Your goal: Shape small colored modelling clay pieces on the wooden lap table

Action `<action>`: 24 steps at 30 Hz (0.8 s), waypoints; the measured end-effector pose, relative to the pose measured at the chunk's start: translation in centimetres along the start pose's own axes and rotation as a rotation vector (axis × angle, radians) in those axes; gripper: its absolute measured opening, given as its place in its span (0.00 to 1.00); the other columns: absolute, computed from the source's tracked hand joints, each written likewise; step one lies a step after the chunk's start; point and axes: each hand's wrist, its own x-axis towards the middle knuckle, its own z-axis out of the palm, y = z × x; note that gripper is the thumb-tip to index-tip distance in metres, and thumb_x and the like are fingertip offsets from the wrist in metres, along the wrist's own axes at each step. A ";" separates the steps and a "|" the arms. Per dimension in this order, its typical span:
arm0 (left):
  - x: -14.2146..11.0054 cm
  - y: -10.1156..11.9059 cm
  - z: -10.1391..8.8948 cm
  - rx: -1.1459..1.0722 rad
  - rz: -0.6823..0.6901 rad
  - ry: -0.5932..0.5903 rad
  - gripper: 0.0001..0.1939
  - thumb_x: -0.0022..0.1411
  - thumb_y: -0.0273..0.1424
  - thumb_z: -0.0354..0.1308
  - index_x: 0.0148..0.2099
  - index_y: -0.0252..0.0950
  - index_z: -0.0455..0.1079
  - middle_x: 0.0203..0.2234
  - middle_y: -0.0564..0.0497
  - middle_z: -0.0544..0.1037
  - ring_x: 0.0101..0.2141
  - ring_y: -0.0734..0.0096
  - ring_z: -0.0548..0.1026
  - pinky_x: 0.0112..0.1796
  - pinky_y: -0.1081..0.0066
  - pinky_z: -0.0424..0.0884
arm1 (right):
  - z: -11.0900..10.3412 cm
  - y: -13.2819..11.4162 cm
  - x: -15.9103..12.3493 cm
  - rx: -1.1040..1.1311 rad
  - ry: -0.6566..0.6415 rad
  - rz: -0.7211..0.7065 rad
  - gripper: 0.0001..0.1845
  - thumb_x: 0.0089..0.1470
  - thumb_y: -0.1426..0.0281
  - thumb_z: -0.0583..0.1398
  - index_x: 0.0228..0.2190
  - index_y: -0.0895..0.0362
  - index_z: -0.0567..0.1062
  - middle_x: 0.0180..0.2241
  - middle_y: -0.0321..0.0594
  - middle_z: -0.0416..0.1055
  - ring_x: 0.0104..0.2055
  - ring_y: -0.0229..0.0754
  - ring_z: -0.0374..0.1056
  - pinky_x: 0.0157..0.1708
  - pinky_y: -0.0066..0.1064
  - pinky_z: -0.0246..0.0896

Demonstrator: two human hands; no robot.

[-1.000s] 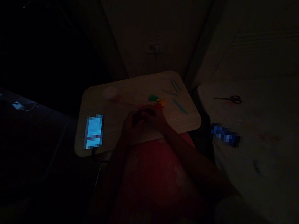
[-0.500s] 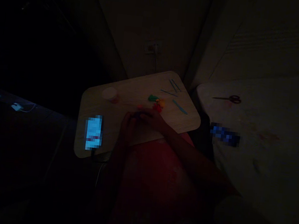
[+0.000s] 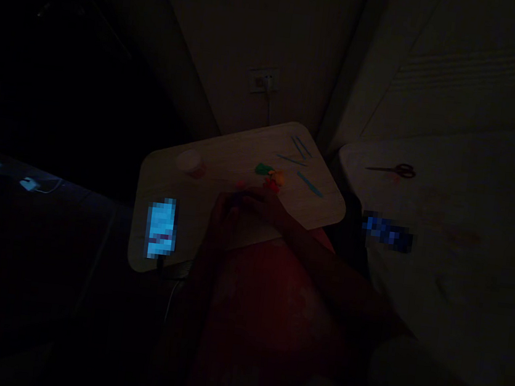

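Dim desk (image 3: 160, 169): left hand (image 3: 223, 215) and right hand (image 3: 265, 203), fingers closed round a dark lump (image 3: 238, 199), look mid-shaping; 3 bright pieces (image 3: 278, 177) beyond it seem shaped.

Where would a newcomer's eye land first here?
Probably the glowing screen at the left end of the table. Next, likely the green piece, orange piece and red piece just beyond the right hand. The left hand is close beside it, a dim purplish thing between them.

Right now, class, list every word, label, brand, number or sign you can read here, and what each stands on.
None can be read.
Bright rectangle: blurred into blocks, unreadable.
Dark blue item at right: blurred likewise, unreadable.
Pale-topped container: too dark to tell.
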 end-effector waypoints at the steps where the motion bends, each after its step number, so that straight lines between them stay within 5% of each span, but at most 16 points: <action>1: 0.0 0.0 0.0 -0.009 -0.001 0.005 0.27 0.65 0.59 0.59 0.47 0.39 0.70 0.38 0.48 0.76 0.39 0.63 0.75 0.42 0.65 0.73 | 0.0 0.0 0.0 -0.001 0.010 -0.003 0.26 0.54 0.49 0.66 0.40 0.60 0.82 0.34 0.41 0.78 0.36 0.41 0.71 0.38 0.30 0.66; 13: -0.3 -1.0 0.0 0.063 -0.096 0.075 0.22 0.63 0.53 0.64 0.44 0.39 0.71 0.37 0.49 0.76 0.39 0.62 0.75 0.42 0.65 0.73 | 0.0 -0.6 -0.3 -0.199 -0.143 -0.118 0.24 0.64 0.51 0.59 0.32 0.58 0.79 0.29 0.38 0.75 0.33 0.40 0.68 0.38 0.31 0.63; 24: -0.1 -0.4 -0.1 0.117 -0.088 0.012 0.14 0.64 0.43 0.64 0.34 0.39 0.70 0.26 0.55 0.70 0.29 0.69 0.67 0.31 0.70 0.64 | -0.1 -0.4 -0.2 -0.215 -0.159 -0.099 0.22 0.65 0.53 0.57 0.31 0.58 0.76 0.29 0.37 0.72 0.34 0.39 0.66 0.39 0.30 0.60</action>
